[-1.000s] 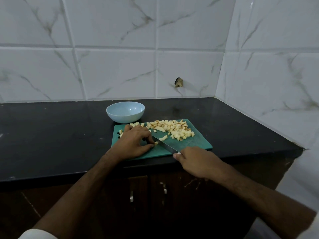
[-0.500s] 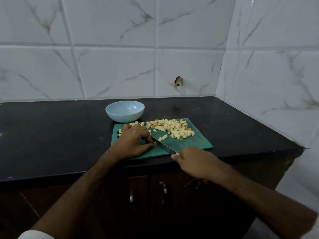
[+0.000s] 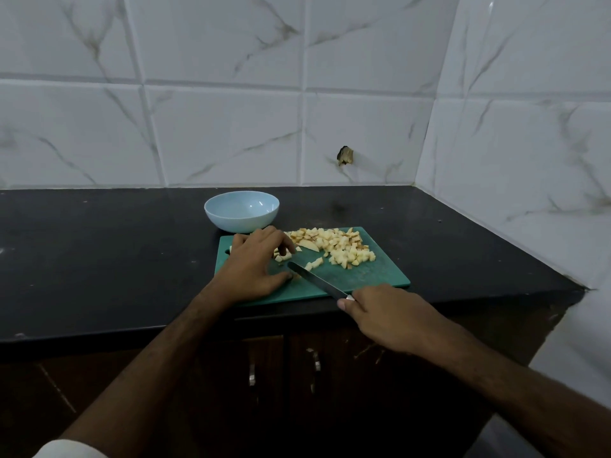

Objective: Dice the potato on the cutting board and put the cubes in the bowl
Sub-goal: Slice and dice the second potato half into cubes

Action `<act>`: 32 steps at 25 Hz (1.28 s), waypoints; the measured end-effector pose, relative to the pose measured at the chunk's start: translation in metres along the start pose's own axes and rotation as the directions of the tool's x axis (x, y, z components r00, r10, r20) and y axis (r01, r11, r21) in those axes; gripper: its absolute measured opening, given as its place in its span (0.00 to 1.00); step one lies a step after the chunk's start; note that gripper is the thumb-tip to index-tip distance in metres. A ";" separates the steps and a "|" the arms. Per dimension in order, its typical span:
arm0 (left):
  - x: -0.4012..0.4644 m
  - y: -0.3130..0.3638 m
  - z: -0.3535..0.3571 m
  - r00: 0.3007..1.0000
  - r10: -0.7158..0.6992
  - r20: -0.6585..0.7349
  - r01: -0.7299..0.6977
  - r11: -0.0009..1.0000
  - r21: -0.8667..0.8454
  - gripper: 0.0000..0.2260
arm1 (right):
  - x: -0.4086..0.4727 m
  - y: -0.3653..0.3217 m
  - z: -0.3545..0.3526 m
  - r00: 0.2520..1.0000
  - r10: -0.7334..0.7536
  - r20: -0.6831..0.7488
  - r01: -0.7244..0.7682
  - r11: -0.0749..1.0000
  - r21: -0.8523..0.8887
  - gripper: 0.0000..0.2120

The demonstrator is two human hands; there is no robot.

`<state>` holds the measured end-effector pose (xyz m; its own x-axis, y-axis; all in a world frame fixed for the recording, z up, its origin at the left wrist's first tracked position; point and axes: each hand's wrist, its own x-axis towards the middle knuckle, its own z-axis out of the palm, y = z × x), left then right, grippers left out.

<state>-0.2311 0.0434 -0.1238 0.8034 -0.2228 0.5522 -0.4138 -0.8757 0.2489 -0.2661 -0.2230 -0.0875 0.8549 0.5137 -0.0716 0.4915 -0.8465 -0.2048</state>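
Pale diced potato cubes (image 3: 337, 247) mostly cut, piled on green plastic cutting board (image 3: 367, 279); light-blue round bowl (image 3: 241, 211) empty. Left hand (image 3: 254, 266) pinches last potato piece (image 3: 282, 256); right hand (image 3: 386, 312) grips steel knife (image 3: 314, 280).

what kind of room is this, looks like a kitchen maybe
Most likely a home kitchen: a dark stone counter against white marble-look wall tiles, cupboard doors underneath, and diced potato on a green cutting board.

No text, label, brand, number or sign can be read anywhere in the frame.
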 end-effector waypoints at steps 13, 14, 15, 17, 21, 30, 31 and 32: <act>-0.001 -0.001 -0.001 0.998 -0.064 -0.022 0.062 0.994 -0.089 0.18 | 0.007 0.001 -0.014 0.996 0.013 -0.087 -0.015 1.000 -0.017 0.21; 0.000 -0.004 0.000 0.994 -0.090 -0.065 0.082 0.989 -0.125 0.18 | 0.002 0.004 -0.017 0.998 0.011 -0.059 -0.012 1.000 -0.007 0.21; 0.000 -0.006 0.000 0.987 -0.121 -0.107 0.103 0.981 -0.164 0.18 | -0.002 0.005 -0.017 1.000 0.004 -0.019 -0.004 1.000 0.013 0.21; 0.004 -0.010 0.002 0.970 -0.176 -0.167 0.140 0.968 -0.211 0.18 | -0.006 0.001 -0.009 0.998 -0.026 0.059 0.023 0.998 0.061 0.21; 0.023 -0.013 0.003 0.983 -0.163 -0.087 0.157 0.985 -0.073 0.20 | 0.013 -0.003 0.003 0.998 -0.031 0.058 0.028 0.998 0.049 0.22; 0.076 0.006 0.020 0.988 0.027 0.154 -0.080 0.932 0.354 0.11 | 0.023 0.039 -0.020 0.987 0.159 0.036 -0.160 0.986 0.042 0.21; 0.079 0.006 0.022 0.986 0.033 0.166 -0.096 0.917 0.386 0.10 | 0.023 0.040 -0.021 0.987 0.156 0.035 -0.157 0.987 0.034 0.21; 0.082 0.006 0.024 0.983 0.033 0.178 -0.104 0.907 0.409 0.10 | 0.023 0.040 -0.021 0.988 0.151 0.034 -0.152 0.988 0.027 0.21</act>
<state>-0.1573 0.0098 -0.0960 0.8528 -0.3243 0.4093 -0.2842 -0.9458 -0.1572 -0.2235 -0.2483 -0.0765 0.9131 0.3847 -0.1352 0.3513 -0.9105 -0.2179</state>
